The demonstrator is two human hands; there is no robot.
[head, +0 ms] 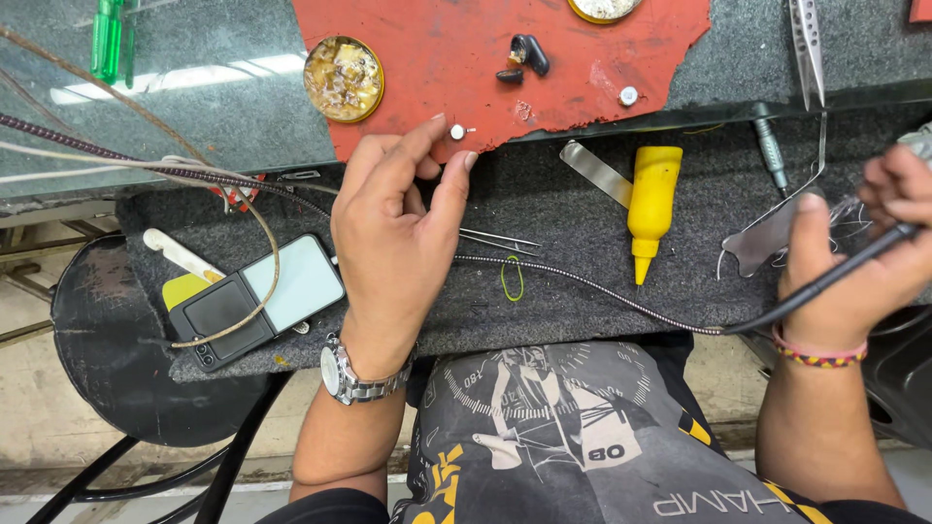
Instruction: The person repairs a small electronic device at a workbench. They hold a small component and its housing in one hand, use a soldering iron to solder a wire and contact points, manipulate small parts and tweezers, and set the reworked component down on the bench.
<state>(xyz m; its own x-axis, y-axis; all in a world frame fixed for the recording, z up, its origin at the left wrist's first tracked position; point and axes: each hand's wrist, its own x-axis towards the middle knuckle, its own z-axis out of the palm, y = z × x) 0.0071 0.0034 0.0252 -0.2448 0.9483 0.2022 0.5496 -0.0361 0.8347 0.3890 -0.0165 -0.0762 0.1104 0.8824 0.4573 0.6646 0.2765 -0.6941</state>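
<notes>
Surface: I look down on a dark grey felt bench top, with a torn red mat lying at twelve o'clock.
Left hand: my left hand is at centre, thumb and forefinger pinched near a small white round part at the red mat's lower edge; I cannot tell whether the fingertips actually touch it.
Tweezers: thin metal tweezers poke out from under the left hand toward three o'clock.
Right hand: my right hand, at three o'clock, is curled closed around a black soldering iron handle, whose braided cable runs back toward the centre.
Glue bottle: a yellow nozzle bottle lies between the hands, tip pointing to six o'clock.
Phone: a phone rests at eight o'clock, a wire draped across it.
Tin: a round flux tin sits at eleven o'clock, beside the mat's left edge.
</notes>
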